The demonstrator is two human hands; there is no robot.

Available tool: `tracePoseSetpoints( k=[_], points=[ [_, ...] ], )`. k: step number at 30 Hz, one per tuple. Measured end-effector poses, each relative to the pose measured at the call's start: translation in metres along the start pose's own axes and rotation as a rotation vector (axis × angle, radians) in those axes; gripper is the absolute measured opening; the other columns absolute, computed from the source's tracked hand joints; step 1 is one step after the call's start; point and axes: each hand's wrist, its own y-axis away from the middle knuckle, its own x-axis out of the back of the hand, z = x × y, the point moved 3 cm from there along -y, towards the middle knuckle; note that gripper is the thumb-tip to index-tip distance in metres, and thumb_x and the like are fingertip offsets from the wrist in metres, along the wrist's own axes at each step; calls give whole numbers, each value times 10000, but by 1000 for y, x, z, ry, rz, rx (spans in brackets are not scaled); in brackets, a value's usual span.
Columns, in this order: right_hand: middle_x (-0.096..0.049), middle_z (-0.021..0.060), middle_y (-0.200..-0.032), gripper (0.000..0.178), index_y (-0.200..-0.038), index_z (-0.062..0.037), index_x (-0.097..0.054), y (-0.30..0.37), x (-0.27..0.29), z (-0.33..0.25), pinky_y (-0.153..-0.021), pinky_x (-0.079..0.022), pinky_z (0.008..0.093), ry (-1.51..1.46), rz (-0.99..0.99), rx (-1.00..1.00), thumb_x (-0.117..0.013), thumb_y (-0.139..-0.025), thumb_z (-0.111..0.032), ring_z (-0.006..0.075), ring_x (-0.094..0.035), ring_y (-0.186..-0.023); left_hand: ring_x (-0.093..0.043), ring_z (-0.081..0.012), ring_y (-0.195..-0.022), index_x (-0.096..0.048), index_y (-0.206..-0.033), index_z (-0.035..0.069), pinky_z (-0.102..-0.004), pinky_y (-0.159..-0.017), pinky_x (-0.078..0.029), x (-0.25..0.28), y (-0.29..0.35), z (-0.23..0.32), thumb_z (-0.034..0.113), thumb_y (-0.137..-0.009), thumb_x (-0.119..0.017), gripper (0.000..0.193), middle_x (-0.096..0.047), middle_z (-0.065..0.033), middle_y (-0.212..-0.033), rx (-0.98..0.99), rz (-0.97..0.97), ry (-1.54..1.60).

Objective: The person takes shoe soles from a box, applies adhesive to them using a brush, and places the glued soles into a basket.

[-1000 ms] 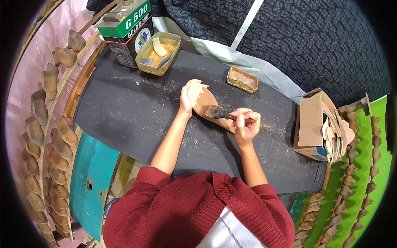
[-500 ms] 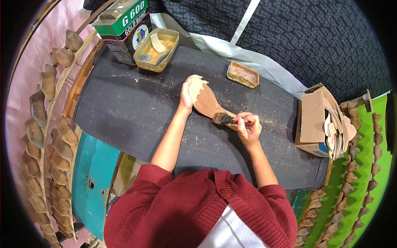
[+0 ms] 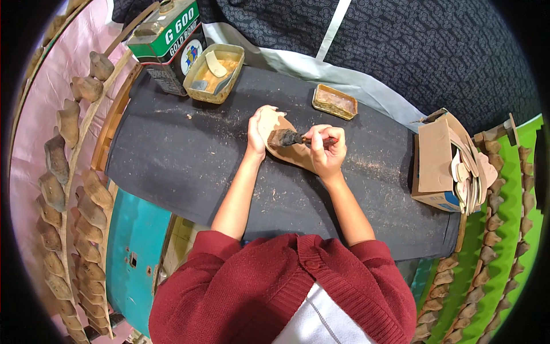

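Observation:
A shoe insole point(image 3: 297, 156), mostly brown with a pale cream patch at its far left end, slants over the middle of the dark cloth. Its wide end is gripped by my left hand point(image 3: 256, 136), fingers curled round the left edge. My right hand point(image 3: 328, 150) is closed around the handle of a brush point(image 3: 283, 138). The brush's dark, matted bristles rest on the insole's wide part, close to the cream patch. The insole's narrow end is partly hidden behind my right hand.
A dark cloth point(image 3: 189, 155) with pale shavings covers the table. At the back stand a green-and-black metal can point(image 3: 172, 43), a tub point(image 3: 211, 96) with scraps in it and a small rectangular tin point(image 3: 335, 107). A cardboard box point(image 3: 433, 157) of sole-shaped pieces stands right; racks of shoe lasts point(image 3: 51, 192) flank the table.
My right hand has moved the brush up and left along the insole, from its narrow part to the wide part near the cream patch. My left hand still holds the wide end.

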Motion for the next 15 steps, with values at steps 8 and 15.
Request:
tracePoseSetpoints(
  k=[8, 15],
  points=[
    [-514, 112, -738, 142, -802, -27, -355, 35, 52, -4, -607, -430, 242, 58, -32, -127, -488, -783, 19, 142, -521, -678, -517, -196, -871, -462, -977, 24, -297, -802, -365, 4, -7, -3, 282, -809, -236, 382, -558, -127, -904, -43, -77, -7],
    [-550, 78, -709, 135, -760, -23, -386, 27, 69, -31, -513, -420, 188, 330, -109, -168, -519, -766, 2, 81, -523, -601, -515, -205, -877, -462, -975, 20, -300, -813, -362, 2, -5, 3, 285, -796, -219, 402, -564, -134, -903, -57, -80, -54]
  ],
)
